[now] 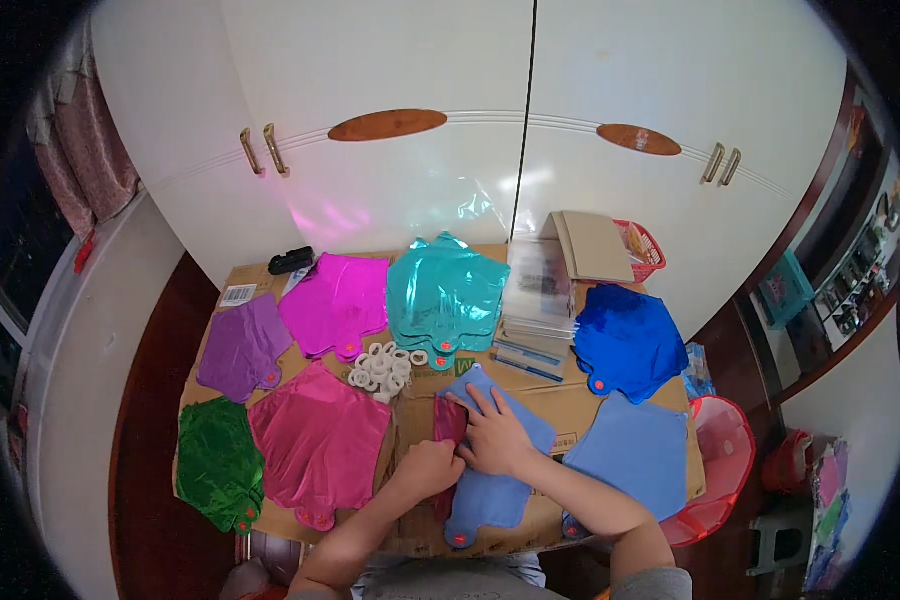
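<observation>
A flat light-blue foil balloon [490,500] lies before me near the table's front edge, with a strip of crimson foil balloon [450,425] showing along its left side. My right hand [498,436] rests flat on the blue foil, fingers spread. Just left of it, my left hand [432,468] is closed at the crimson edge; its fingertips are partly hidden, and they seem to pinch the foil there. To the left lies a pile of crimson foil balloons [318,440]. At the right is another light-blue balloon pile [632,450].
Magenta [338,305], teal [447,300], purple [242,345], green [218,460] and dark-blue balloons [628,340] surround a heap of white rings [380,370]. Clear packets [538,325], a cardboard piece [592,245] and a red basket [651,250] stand at the back right. Cardboard [410,405] covers the table.
</observation>
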Demonstrator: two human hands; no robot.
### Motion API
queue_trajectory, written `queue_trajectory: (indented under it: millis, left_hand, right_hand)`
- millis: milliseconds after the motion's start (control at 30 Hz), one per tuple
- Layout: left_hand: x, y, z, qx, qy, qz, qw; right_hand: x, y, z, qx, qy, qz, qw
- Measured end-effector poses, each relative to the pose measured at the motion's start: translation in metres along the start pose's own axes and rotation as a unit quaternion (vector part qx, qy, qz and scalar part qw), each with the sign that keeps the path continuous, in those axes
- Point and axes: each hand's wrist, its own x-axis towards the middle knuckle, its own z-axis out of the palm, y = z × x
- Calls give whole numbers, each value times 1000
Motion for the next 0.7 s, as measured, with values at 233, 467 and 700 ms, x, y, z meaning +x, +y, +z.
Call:
queue_trajectory:
  millis: [233, 467, 700]
  left_hand:
    - [3, -2, 2, -12, -6, 12, 1000]
    - [-2, 9, -11, -14, -40, -3, 999]
    - [-2, -29, -25, 59, -6, 170, 984]
  right_hand:
    - [0, 7, -3, 65, 17, 2, 998]
    - [-3, 17, 17, 244, 185, 18, 952]
    - [1, 13, 22, 219, 208, 34, 953]
